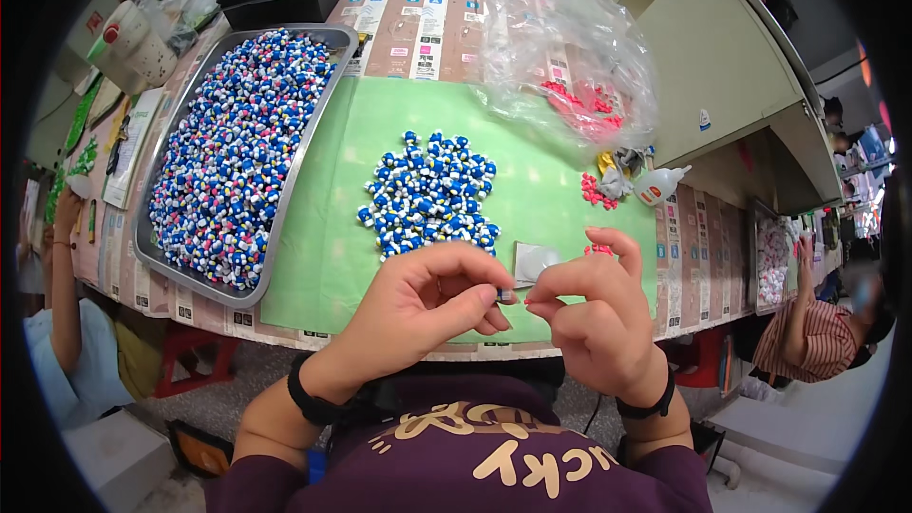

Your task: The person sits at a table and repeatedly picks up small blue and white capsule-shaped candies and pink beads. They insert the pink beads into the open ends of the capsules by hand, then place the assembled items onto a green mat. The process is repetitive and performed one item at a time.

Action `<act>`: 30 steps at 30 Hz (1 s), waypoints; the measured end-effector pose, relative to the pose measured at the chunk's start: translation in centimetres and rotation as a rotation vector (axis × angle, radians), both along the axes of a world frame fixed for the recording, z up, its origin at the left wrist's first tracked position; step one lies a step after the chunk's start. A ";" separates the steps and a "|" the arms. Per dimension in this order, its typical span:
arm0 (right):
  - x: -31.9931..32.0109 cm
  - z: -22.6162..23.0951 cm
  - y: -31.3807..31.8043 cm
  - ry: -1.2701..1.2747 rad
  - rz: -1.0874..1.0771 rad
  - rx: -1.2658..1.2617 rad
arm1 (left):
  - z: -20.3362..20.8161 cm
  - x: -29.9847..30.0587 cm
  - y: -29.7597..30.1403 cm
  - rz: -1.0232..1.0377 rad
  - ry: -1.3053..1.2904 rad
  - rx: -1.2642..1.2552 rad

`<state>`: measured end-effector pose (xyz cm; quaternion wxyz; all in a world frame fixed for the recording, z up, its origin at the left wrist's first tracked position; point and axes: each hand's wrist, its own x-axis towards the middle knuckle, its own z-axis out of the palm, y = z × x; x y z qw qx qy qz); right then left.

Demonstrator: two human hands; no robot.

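Note:
Above the near edge of the green mat [318, 180], my left hand [427, 302] pinches a small blue-and-white figure [505, 295]. My right hand [603, 323] is closed beside it, thumb and forefinger pressed together on a tiny pink piece [528, 301]; its little finger is raised. The two pinches nearly meet. Beyond my left hand lies a loose heap of similar blue-and-white figures [432, 192]. A small square pad with a whitish glossy patch [534, 261] rests just past my fingertips. Small pink pieces [597, 194] are scattered at the right, some partly hidden behind my right hand.
A metal tray [271, 271] full of figures stands at the left. At the right are a white squeeze bottle [660, 184], crumpled foil and a clear plastic bag [560, 47] with pink pieces. A cabinet [717, 57] borders the far right. Other people sit on both sides.

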<state>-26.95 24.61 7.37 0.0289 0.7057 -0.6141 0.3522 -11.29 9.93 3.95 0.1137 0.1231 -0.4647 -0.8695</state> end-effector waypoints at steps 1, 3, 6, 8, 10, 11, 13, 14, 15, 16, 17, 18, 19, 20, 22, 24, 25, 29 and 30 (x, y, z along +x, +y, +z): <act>0.1 0.0 -0.1 0.012 -0.001 -0.001 | 0.0 0.0 -0.1 -0.038 -0.030 -0.005; 0.1 0.1 -0.3 0.048 -0.003 -0.003 | 0.1 -0.2 0.2 -0.059 -0.055 -0.006; 0.0 0.2 -0.2 0.104 0.000 0.000 | -0.1 -0.5 0.3 -0.065 0.009 -0.020; 0.0 0.3 0.0 0.120 0.010 0.000 | -0.1 -0.7 0.4 -0.061 -0.009 -0.007; -0.3 -0.3 0.2 -0.049 0.009 0.002 | 0.0 -0.9 0.7 -0.044 -0.016 -0.010; -0.3 -0.5 0.4 -0.133 0.008 0.002 | 0.3 -0.9 1.0 -0.029 -0.015 -0.020; 0.2 -0.9 0.5 -0.440 -0.049 0.027 | 0.4 -1.0 1.5 0.026 -0.010 -0.127; 0.6 -1.1 0.5 -0.595 -0.076 0.039 | 0.4 -1.0 1.8 0.066 -0.007 -0.223; 1.1 -0.9 0.6 -0.884 -0.086 0.082 | 0.4 -1.1 1.9 0.107 -0.003 -0.319; 1.1 -0.8 0.6 -1.002 -0.087 0.114 | 0.3 -1.2 1.9 0.132 0.021 -0.454; 1.0 -0.7 0.6 -1.119 -0.088 0.145 | 0.1 -1.3 1.9 0.158 0.046 -0.588; 1.0 -0.7 0.6 -1.237 -0.088 0.177 | 0.0 -1.4 1.9 0.184 0.070 -0.722; 0.9 -0.6 0.7 -1.281 -0.079 0.219 | 0.0 -1.4 1.9 0.186 0.082 -0.761; 0.6 -0.5 0.8 -1.324 -0.071 0.261 | -0.1 -1.4 1.8 0.188 0.094 -0.799; 0.1 -0.3 0.8 -1.276 -0.065 0.325 | -0.2 -1.4 1.8 0.182 0.093 -0.800; -0.5 0.0 0.5 -1.093 -0.069 0.368 | -0.5 -1.4 1.7 0.169 0.067 -0.725; -1.4 0.0 0.3 -0.875 -0.100 0.347 | -0.4 -1.4 1.6 0.195 0.041 -0.676; -4.3 -0.9 -0.3 -0.259 -0.184 0.367 | -0.6 -0.7 0.8 0.247 -0.014 -0.511; -4.5 -1.0 -0.3 -0.166 -0.197 0.400 | -0.8 -0.2 0.3 0.248 -0.014 -0.478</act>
